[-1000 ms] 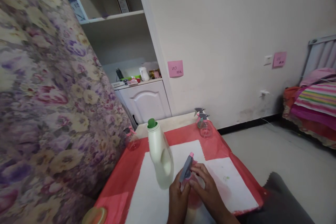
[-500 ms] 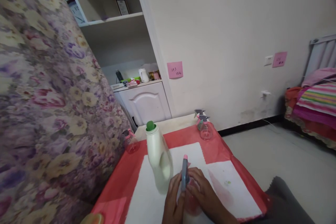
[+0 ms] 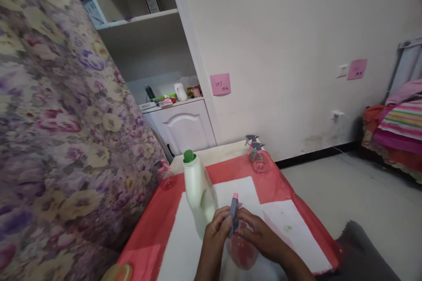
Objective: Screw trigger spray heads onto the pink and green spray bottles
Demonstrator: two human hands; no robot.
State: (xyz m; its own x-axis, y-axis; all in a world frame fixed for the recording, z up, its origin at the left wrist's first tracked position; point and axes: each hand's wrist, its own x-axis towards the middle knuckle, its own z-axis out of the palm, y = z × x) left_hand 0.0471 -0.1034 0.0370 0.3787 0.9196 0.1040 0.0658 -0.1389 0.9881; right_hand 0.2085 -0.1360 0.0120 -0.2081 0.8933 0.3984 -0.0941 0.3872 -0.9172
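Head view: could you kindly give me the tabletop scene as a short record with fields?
Left hand: holds the grey spray head
Right hand: at the neck of the clear spray bottle
Beyond left hand: pale green jug, upright on white sheet
Far right corner: grey-headed spray bottles
Under the sheet: red cloth
Unclear: whether the spray head is screwed tight
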